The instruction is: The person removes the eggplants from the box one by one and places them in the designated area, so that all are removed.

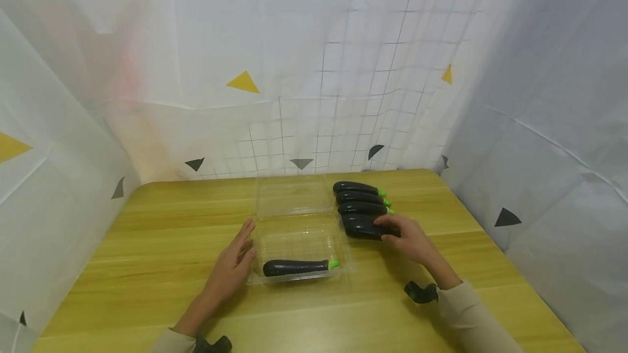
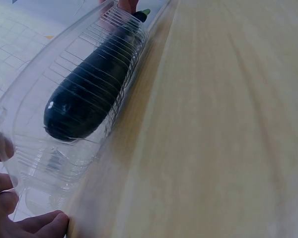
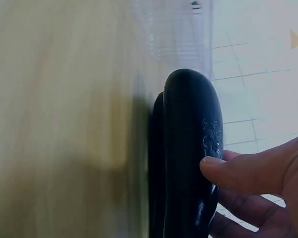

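Observation:
A clear plastic clamshell container (image 1: pixel 304 238) stands with its lid folded back, and one eggplant (image 1: pixel 294 267) with a green stem lies along its near side. My left hand (image 1: pixel 229 268) rests against the container's left edge, its fingers fairly straight. In the left wrist view, that eggplant (image 2: pixel 89 94) shows through the ribbed clear wall. To the container's right, my right hand (image 1: pixel 409 239) pinches the nearest eggplant (image 1: pixel 360 229) of a row, its palm over the stem end. The right wrist view has the thumb pressed on this dark, glossy eggplant (image 3: pixel 191 134), with another one partly hidden behind.
Several more eggplants (image 1: pixel 360 197) lie side by side behind the gripped one, green stems to the right. The open lid (image 1: pixel 293 195) lies toward the back of the wooden table (image 1: pixel 162 244). White sheets (image 1: pixel 196 59) with coloured triangles enclose the table's back and sides.

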`<state>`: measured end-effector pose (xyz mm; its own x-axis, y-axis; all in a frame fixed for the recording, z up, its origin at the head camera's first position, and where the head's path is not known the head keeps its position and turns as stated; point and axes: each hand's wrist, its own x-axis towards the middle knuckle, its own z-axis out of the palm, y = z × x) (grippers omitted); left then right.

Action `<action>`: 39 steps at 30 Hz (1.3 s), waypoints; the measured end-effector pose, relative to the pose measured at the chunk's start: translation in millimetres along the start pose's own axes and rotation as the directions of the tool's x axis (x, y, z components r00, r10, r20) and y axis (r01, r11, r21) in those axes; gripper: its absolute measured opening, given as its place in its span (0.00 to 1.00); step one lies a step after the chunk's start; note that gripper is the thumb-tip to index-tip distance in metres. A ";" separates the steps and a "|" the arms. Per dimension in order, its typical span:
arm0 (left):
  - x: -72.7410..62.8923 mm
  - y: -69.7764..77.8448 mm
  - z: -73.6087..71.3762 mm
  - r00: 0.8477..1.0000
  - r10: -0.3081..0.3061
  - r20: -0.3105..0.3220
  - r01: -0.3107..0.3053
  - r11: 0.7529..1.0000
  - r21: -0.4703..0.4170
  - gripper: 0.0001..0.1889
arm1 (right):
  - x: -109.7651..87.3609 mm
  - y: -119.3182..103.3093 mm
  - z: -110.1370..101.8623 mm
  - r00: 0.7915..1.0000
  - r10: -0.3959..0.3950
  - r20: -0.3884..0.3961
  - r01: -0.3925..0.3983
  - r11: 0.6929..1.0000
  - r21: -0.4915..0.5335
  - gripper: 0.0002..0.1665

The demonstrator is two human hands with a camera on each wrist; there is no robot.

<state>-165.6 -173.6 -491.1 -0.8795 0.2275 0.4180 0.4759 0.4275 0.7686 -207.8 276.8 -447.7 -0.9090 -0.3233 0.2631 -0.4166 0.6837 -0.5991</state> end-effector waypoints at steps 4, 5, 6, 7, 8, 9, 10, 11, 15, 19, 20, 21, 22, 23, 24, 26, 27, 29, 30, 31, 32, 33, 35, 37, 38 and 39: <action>0.3 -1.1 0.3 1.000 0.004 -0.002 -0.004 1.000 0.000 0.31 | 1.0 8.7 4.3 1.000 0.008 0.018 -0.008 1.000 0.011 0.20; 0.2 -1.5 0.3 1.000 0.005 0.000 -0.005 1.000 0.001 0.31 | 1.1 11.0 5.3 1.000 -0.001 0.021 0.000 1.000 0.009 0.21; 0.2 -1.7 0.3 1.000 0.005 0.003 -0.005 1.000 0.002 0.31 | 1.1 12.9 6.2 1.000 -0.006 0.021 0.006 1.000 0.009 0.21; 0.1 -1.9 0.2 1.000 0.005 0.006 -0.005 1.000 0.003 0.31 | 1.2 14.9 7.0 1.000 -0.007 0.020 0.007 1.000 0.007 0.21; 0.1 -1.9 0.1 1.000 0.005 0.008 -0.005 1.000 0.004 0.31 | 1.3 16.7 7.8 1.000 -0.013 0.020 0.013 1.000 0.004 0.21; 0.0 -1.8 -0.1 1.000 0.005 0.010 -0.005 1.000 0.004 0.31 | 1.3 18.1 8.4 1.000 -0.021 0.020 0.021 1.000 -0.002 0.21; 0.0 -1.8 -0.2 1.000 0.004 0.012 -0.004 1.000 0.004 0.31 | 1.3 19.2 9.0 1.000 -0.022 0.019 0.022 1.000 -0.003 0.21; -0.1 -1.8 -0.3 1.000 0.004 0.013 -0.004 1.000 0.003 0.31 | 1.4 20.0 9.5 1.000 -0.022 0.019 0.023 1.000 -0.005 0.21; -0.1 -1.6 -0.5 1.000 0.006 0.018 -0.006 1.000 0.000 0.31 | 1.7 21.7 10.1 1.000 -0.018 0.020 0.018 1.000 -0.002 0.21; -0.1 -1.8 -0.5 1.000 0.006 0.021 -0.006 1.000 0.006 0.31 | 1.8 22.6 10.2 1.000 -0.022 0.022 0.022 1.000 -0.002 0.21; -0.1 -1.9 -0.5 1.000 0.006 0.020 -0.006 1.000 0.007 0.31 | 1.8 22.8 10.1 0.999 -0.027 0.023 0.027 1.000 -0.004 0.21; -0.1 -2.0 -0.4 1.000 0.006 0.019 -0.007 1.000 0.007 0.31 | 1.9 23.1 10.0 0.999 -0.035 0.026 0.035 0.999 -0.008 0.21; -0.2 -2.1 -0.4 1.000 0.006 0.018 -0.006 1.000 0.009 0.31 | 1.9 23.1 10.0 0.999 -0.036 0.029 0.037 0.999 -0.007 0.21; -0.3 -2.4 -0.2 1.000 0.007 0.016 -0.007 1.000 0.009 0.31 | 2.0 23.1 9.9 0.999 -0.041 0.031 0.041 0.999 -0.007 0.21; -0.4 -2.6 0.0 1.000 0.007 0.015 -0.007 1.000 0.007 0.31 | 1.9 23.2 9.8 0.998 -0.045 0.034 0.045 0.999 -0.006 0.21; -0.8 -3.0 0.4 1.000 0.007 0.011 -0.007 1.000 0.008 0.31 | 1.6 23.2 9.4 0.998 -0.057 0.041 0.058 0.998 -0.008 0.21; -0.9 -3.2 0.7 1.000 0.008 0.009 -0.008 1.000 0.009 0.30 | 1.5 23.2 9.3 0.997 -0.060 0.043 0.061 0.998 -0.008 0.21; -1.1 -3.6 1.0 1.000 0.010 0.004 -0.010 1.000 0.012 0.30 | 1.3 23.1 9.0 0.997 -0.063 0.042 0.063 0.998 -0.009 0.21; -1.2 -3.5 1.0 1.000 0.012 0.002 -0.012 1.000 0.013 0.30 | 1.4 22.8 8.8 0.997 -0.065 0.043 0.065 0.998 -0.010 0.21; -1.1 -3.5 1.1 1.000 0.014 0.000 -0.014 1.000 0.014 0.30 | 1.3 22.4 8.5 0.997 -0.064 0.043 0.064 0.998 -0.010 0.21; -1.0 -3.6 1.1 1.000 0.017 -0.001 -0.017 1.000 0.015 0.30 | 1.3 21.6 8.1 0.997 -0.063 0.042 0.063 0.998 -0.010 0.21; -0.9 -3.5 1.0 1.000 0.018 0.001 -0.018 1.000 0.012 0.30 | 1.3 20.5 7.5 0.997 -0.060 0.040 0.060 0.998 -0.009 0.20; -0.7 -3.4 0.8 1.000 0.017 0.005 -0.017 1.000 0.010 0.31 | 1.3 17.5 6.1 0.998 -0.054 0.038 0.055 0.998 -0.012 0.19; -0.6 -3.0 0.4 1.000 0.015 0.012 -0.015 1.000 0.003 0.31 | 1.5 14.3 4.3 0.998 -0.054 0.035 0.055 0.998 -0.016 0.18; -0.5 -2.8 0.1 1.000 0.012 0.016 -0.012 1.000 0.001 0.31 | 1.8 12.2 3.4 0.998 -0.058 0.034 0.059 0.998 -0.017 0.18; -0.5 -2.6 -0.1 1.000 0.010 0.019 -0.010 1.000 -0.001 0.31 | 1.9 10.8 2.5 0.998 -0.061 0.033 0.062 0.998 -0.017 0.18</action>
<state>-166.3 -174.9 -493.3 -0.8745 0.2482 0.4167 0.4849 0.4242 0.7648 -214.0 281.9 -455.6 -0.8809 -0.3861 0.2738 -0.4720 0.6737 -0.5686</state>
